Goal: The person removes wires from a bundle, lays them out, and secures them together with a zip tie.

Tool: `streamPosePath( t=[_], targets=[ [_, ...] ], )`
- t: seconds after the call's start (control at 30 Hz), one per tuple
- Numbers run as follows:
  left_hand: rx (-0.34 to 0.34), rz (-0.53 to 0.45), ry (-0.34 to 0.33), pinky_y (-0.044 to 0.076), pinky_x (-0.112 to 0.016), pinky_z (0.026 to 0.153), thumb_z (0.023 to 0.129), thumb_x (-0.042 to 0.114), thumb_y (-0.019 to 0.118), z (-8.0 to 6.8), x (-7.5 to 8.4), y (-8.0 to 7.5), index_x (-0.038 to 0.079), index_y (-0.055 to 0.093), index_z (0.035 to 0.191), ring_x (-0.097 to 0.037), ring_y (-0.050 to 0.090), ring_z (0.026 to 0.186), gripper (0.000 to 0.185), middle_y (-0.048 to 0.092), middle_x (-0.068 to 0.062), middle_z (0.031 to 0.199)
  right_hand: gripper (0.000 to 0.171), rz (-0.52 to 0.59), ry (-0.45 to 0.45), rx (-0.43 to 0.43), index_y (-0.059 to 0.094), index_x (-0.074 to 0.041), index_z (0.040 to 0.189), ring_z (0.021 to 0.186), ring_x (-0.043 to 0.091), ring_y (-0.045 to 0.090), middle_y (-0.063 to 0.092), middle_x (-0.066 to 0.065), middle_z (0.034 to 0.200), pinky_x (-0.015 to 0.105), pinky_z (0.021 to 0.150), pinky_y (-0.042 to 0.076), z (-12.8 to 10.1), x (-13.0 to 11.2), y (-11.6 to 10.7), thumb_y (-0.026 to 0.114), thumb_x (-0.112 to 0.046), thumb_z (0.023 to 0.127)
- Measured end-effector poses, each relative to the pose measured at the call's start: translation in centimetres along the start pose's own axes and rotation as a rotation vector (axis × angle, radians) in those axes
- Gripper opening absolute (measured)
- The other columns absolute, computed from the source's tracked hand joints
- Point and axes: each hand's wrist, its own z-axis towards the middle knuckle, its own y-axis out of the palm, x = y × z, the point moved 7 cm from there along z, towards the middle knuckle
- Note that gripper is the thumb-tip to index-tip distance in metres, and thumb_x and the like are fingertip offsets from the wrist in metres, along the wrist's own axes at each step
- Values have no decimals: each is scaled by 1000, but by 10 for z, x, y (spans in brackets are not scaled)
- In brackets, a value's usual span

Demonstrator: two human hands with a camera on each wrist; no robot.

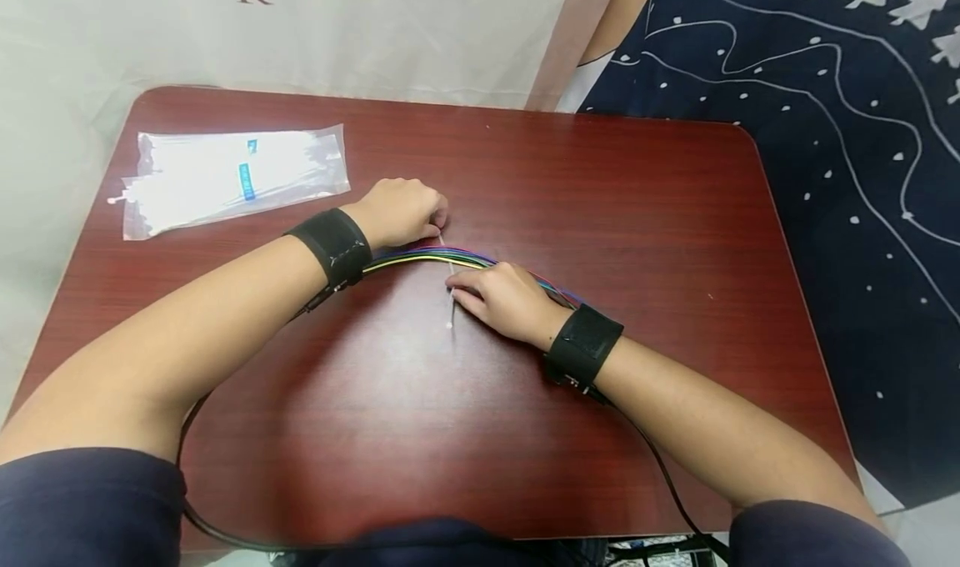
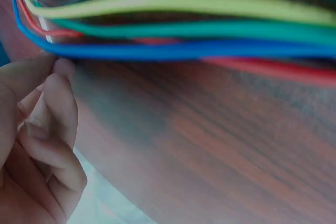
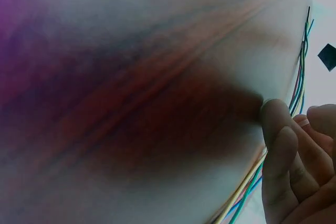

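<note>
**Both hands set on a bundle of coloured wires**

A bundle of thin coloured plastic-coated wires [image 1: 442, 256] is laid in a curve on the dark reddish wood-grain table [image 1: 600, 217], running between the two hands. The left hand [image 1: 397, 211] is held knuckles-up at the far side of the bundle, its fingers curled and pinched at the wires; in the left wrist view the fingertips [image 2: 60, 72] are seen touching the blue wire. The right hand [image 1: 506, 300] is laid palm-down on the near side, fingers curled onto the bundle. A thin white plastic cable tie [image 1: 450, 300] is seen just beside the right fingertips, crossing the wires. Both forearms are angled inward, a black wrist strap [image 1: 333, 246] worn on each. A clear plastic bag of white cable ties [image 1: 232, 175] lies well beyond the left hand.
</note>
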Motion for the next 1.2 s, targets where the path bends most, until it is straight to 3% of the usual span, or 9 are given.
streamPosePath(
  t=[0.2,0.47,0.63,0.9,1.13,1.2],
  targets=[
    [-69,-22,18,43,-39,67,92,27,67,3,-6,4,18,62,85,-20,55,71,13,58,1,72,20,-16,-10,-7,73,-15,110,88,9,67,71,-8,103,32,77,52,1,-2,3,61,-23,96],
    [-150,7,75,43,-39,70,98,25,57,2,-4,8,14,57,88,-18,54,70,15,55,0,72,11,-83,-136,-13,70,-17,98,74,2,59,66,-10,86,27,69,49,0,-18,4,60,-19,95],
    [-147,22,90,42,-38,70,98,24,55,3,-3,8,13,56,87,-18,52,69,15,53,-1,72,10,-37,-218,2,68,-15,97,74,2,58,65,-9,84,25,69,48,-4,-26,4,59,-16,94],
    [-107,51,121,41,-36,66,96,22,56,3,-1,9,13,54,84,-18,50,65,15,51,0,71,10,11,-330,96,70,-13,97,78,3,59,67,-8,90,23,70,49,-13,-38,-8,62,-13,90],
    [-84,62,141,40,-36,62,91,17,57,4,-2,11,12,55,81,-19,49,64,11,51,-1,69,3,-214,-467,69,59,-15,88,56,11,48,49,-5,74,28,48,37,-17,-51,-4,57,-17,88],
    [-86,55,152,40,-35,62,88,15,57,4,-2,11,12,56,80,-19,50,63,9,52,-1,69,3,-222,-471,73,57,-15,86,56,11,46,46,-5,72,28,48,36,-17,-52,-4,56,-17,88]
  ],
)
